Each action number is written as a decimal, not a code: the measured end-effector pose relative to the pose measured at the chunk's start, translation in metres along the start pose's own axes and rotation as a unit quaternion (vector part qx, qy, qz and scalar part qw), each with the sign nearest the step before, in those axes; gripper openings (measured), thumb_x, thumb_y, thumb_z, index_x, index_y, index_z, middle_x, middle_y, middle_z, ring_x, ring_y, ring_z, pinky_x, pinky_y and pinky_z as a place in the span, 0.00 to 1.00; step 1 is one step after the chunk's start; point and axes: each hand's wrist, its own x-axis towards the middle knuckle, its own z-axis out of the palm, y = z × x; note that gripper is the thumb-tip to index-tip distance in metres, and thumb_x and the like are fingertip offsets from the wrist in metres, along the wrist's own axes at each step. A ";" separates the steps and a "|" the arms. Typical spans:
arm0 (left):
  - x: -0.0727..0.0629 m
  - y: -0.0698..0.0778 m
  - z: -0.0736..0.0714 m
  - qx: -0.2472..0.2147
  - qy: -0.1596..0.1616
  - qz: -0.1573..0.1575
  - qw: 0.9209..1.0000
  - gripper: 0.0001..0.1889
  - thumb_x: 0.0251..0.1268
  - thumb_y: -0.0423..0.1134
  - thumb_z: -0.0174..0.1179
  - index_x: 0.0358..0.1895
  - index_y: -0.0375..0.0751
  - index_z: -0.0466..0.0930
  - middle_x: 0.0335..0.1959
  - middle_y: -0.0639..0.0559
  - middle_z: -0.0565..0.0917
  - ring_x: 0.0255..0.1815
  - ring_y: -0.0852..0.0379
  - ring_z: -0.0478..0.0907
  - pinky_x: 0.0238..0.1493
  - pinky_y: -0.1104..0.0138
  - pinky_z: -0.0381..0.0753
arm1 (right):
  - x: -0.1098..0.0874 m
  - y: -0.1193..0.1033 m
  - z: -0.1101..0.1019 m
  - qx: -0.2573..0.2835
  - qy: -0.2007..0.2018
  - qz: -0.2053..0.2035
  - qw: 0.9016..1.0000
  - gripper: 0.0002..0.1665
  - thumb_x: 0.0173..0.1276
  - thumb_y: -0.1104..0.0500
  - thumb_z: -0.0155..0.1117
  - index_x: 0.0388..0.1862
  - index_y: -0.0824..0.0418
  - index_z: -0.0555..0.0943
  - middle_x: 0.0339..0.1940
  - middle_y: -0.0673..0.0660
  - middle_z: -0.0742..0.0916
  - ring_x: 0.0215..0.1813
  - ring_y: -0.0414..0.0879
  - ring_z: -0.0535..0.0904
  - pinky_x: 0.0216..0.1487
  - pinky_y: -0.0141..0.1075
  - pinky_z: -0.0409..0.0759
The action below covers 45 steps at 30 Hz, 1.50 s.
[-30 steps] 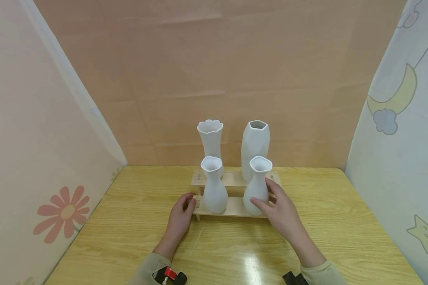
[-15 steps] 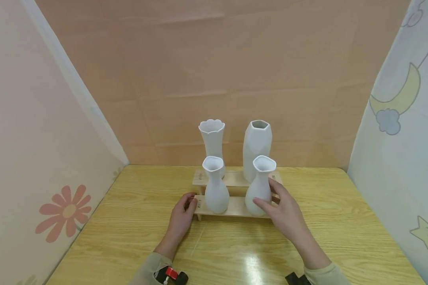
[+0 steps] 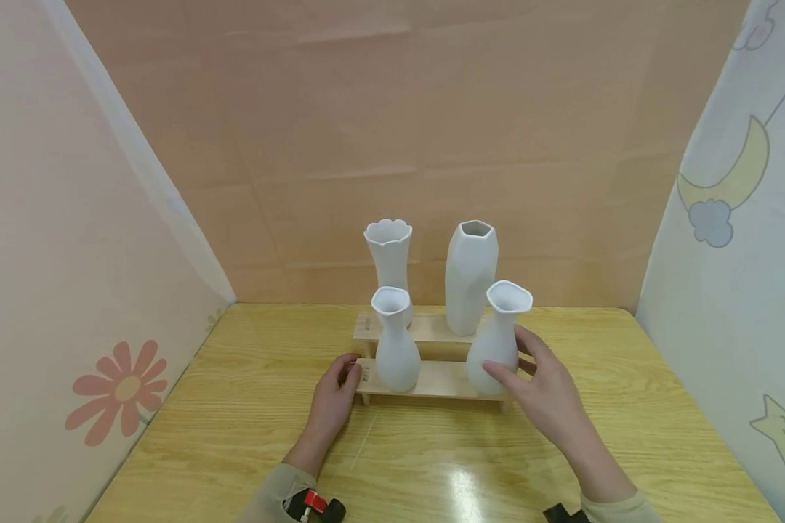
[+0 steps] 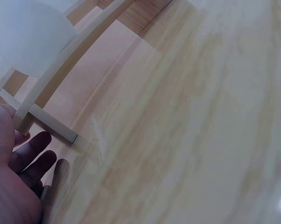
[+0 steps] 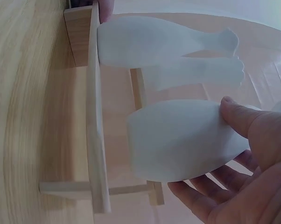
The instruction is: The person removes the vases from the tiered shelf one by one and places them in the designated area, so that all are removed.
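My right hand (image 3: 549, 392) holds a white vase (image 3: 493, 352) with a narrow neck and flared rim, thumb on its near side and fingers on its right. In the right wrist view that vase (image 5: 182, 140) has a gap between its base and the lower shelf. It leans slightly right. My left hand (image 3: 330, 398) grips the left end of the two-tier wooden stand (image 3: 441, 376), its thumb at the lower shelf's end. A similar white vase (image 3: 397, 356) stands on the lower shelf's left. Behind, on the upper tier, are a scalloped-rim vase (image 3: 391, 254) and a faceted vase (image 3: 471, 276).
The stand rests on a wood-grain table (image 3: 248, 378). A plain pinkish-brown backdrop (image 3: 392, 145) rises behind it. Printed side panels flank the table, with a flower (image 3: 124, 388) on the left and a moon (image 3: 733, 171) on the right.
My right hand has moved right with the front right vase, which now sits over the lower shelf's right end. My left hand stays at the stand's left end.
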 end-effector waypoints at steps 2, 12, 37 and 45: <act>0.000 0.000 0.000 -0.002 -0.001 -0.001 1.000 0.16 0.90 0.44 0.58 0.69 0.44 0.84 0.54 0.50 0.89 0.54 0.53 0.83 0.57 0.56 0.82 | 0.000 0.000 -0.006 -0.006 0.002 0.001 1.000 0.47 0.78 0.44 0.76 0.87 0.55 0.67 0.78 0.63 0.78 0.76 0.63 0.75 0.69 0.64 0.79; -0.001 0.000 -0.001 -0.001 0.001 -0.004 1.000 0.16 0.90 0.45 0.58 0.69 0.44 0.84 0.55 0.49 0.89 0.55 0.53 0.83 0.58 0.53 0.82 | 0.002 0.008 -0.040 -0.053 0.034 -0.013 0.998 0.46 0.79 0.44 0.75 0.87 0.58 0.67 0.74 0.63 0.80 0.74 0.61 0.75 0.62 0.28 0.81; 0.000 -0.001 -0.001 -0.006 0.000 0.003 1.000 0.16 0.89 0.46 0.58 0.68 0.45 0.84 0.53 0.51 0.88 0.54 0.53 0.82 0.57 0.54 0.82 | 0.033 0.052 -0.073 -0.067 0.080 0.007 0.995 0.51 0.81 0.43 0.72 0.91 0.60 0.60 0.79 0.68 0.75 0.76 0.69 0.72 0.55 0.20 0.78; 0.000 -0.001 0.000 -0.007 -0.003 0.004 1.000 0.16 0.90 0.45 0.58 0.68 0.45 0.84 0.53 0.51 0.88 0.55 0.52 0.82 0.57 0.54 0.82 | 0.046 0.070 -0.069 -0.078 0.087 0.017 0.993 0.52 0.82 0.41 0.70 0.90 0.63 0.59 0.78 0.72 0.76 0.76 0.70 0.72 0.67 0.65 0.77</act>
